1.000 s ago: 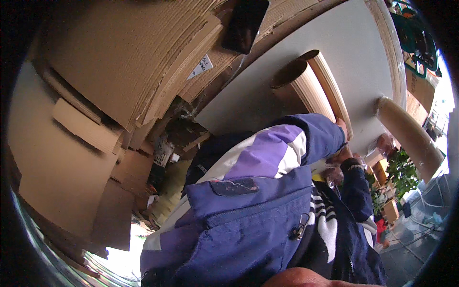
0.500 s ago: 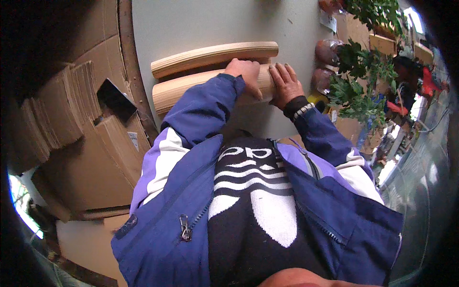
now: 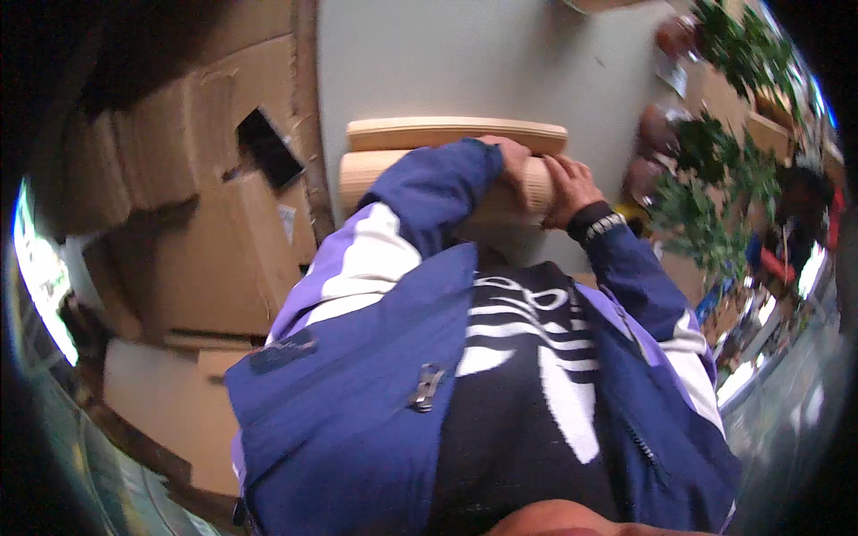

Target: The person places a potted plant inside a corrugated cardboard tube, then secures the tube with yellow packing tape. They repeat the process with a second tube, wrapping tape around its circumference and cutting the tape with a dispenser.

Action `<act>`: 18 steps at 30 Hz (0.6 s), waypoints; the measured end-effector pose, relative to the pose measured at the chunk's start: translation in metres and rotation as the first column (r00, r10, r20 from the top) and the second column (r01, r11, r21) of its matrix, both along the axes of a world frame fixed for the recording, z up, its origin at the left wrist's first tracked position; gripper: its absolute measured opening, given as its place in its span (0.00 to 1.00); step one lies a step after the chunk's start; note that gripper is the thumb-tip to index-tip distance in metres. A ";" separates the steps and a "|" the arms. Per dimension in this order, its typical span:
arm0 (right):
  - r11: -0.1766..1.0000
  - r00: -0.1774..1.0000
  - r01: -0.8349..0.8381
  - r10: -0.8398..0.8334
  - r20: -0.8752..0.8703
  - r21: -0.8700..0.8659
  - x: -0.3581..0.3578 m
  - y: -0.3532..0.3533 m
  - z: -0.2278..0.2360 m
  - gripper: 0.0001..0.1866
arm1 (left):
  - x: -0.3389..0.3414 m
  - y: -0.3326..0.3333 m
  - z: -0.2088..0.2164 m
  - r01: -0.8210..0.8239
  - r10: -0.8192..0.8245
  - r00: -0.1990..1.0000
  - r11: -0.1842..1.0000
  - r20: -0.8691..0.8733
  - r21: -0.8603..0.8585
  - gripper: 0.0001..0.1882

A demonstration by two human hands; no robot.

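Observation:
Two long, pale, wood-coloured pieces with fine ribbing lie side by side on a light grey tabletop (image 3: 411, 54). The nearer one, a rounded ribbed roll (image 3: 362, 179), is partly hidden by my left sleeve. My left hand (image 3: 511, 168) is closed over its top, right of the middle. At its right end, my right hand (image 3: 574, 189) grips it with the fingers bent over the edge. Just behind lies the farther ribbed piece (image 3: 438, 132), which neither hand visibly holds. I cannot tell what the pieces are made of.
Left of the table's dark edge strip (image 3: 306, 98) are stacked cardboard sheets (image 3: 214, 259) with a flat black rectangular object (image 3: 270, 147) on them. Along the right side stand clear-wrapped reddish round packs (image 3: 663, 128) and green leafy plants (image 3: 715, 201).
The whole view has shifted, so table and hands appear farther right and lower. Against the ribbed roll, both hands keep about the same grip at its right part. The farther piece now looks straighter.

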State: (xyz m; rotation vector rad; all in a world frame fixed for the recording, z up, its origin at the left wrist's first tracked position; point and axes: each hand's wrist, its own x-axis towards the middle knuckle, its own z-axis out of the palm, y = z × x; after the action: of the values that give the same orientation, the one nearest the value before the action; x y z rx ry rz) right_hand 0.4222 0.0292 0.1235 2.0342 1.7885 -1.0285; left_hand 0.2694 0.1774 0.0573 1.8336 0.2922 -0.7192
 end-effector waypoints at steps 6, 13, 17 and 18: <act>0.983 0.990 -0.114 0.124 0.060 -0.145 0.013 0.013 -0.023 0.70 | -0.017 -0.027 0.005 -0.314 0.264 0.943 0.909 0.203 0.275 0.63; 0.945 0.963 -0.198 0.236 0.126 -0.260 0.018 0.028 -0.014 0.75 | -0.009 -0.057 -0.008 -0.448 0.354 0.891 0.788 0.285 0.421 0.42; 0.912 0.927 -0.280 0.338 0.162 -0.299 0.043 0.025 -0.022 0.63 | 0.024 -0.061 -0.026 -0.585 0.531 0.811 0.756 0.246 0.294 0.25; 0.897 0.917 -0.296 0.363 0.164 -0.327 0.053 0.025 -0.025 0.63 | 0.034 -0.064 -0.027 -0.643 0.598 0.766 0.712 0.235 0.282 0.25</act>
State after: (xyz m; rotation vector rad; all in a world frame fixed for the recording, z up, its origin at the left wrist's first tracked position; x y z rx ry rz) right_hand 0.4752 0.0543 0.0982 1.5303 1.6716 -0.8665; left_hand 0.3029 0.1135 0.0299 1.9226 0.9592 -0.0649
